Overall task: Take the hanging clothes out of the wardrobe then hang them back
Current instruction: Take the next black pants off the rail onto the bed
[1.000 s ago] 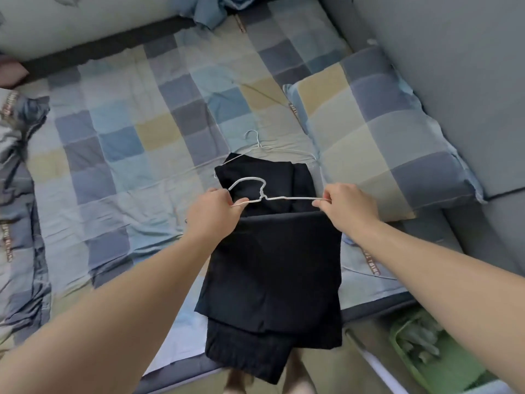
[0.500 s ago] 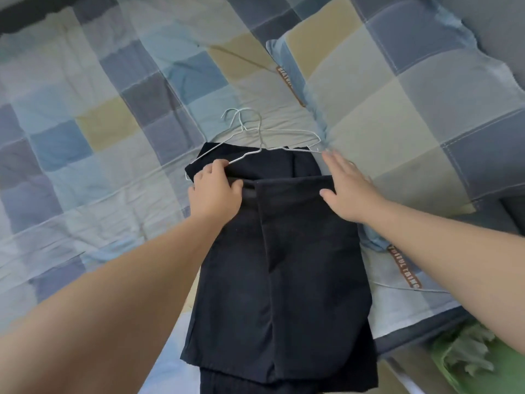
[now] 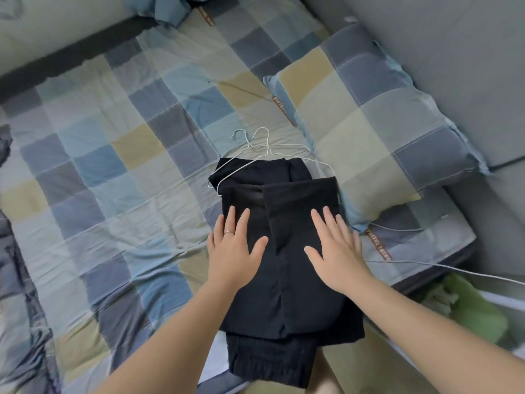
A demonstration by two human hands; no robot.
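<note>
down at the bottom middle of the frame, the folded black clothes [image 3: 287, 294] lie in a stack on the bed [image 3: 119, 172], the lowest layer hanging over the near edge. both bare forearms come up from the lower corners to the stack. the left hand [image 3: 233, 251] lies flat on the left half of the top garment, fingers straight and slightly spread, a ring [image 3: 228, 232] on one finger, holding nothing. the right hand [image 3: 335, 248] lies flat on the right half in the same way, fingers straight and spread, gripping nothing. right of the stack, a thin pale cable [image 3: 426, 265] runs across the bed's edge toward the right border, and a blurred green object [image 3: 477, 311] sits below it at lower right. at the left border lies a crumpled grey quilt [image 3: 17, 280]. just beyond the stack, at centre frame, two white wire hangers [image 3: 268, 146] lie on the checked sheet, their lower wires across the garments' top edge, hooks pointing away. a checked pillow [image 3: 383, 132] fills the upper right, touching the stack's right side. at top centre is a bunched blue cloth [image 3: 170, 9].
</note>
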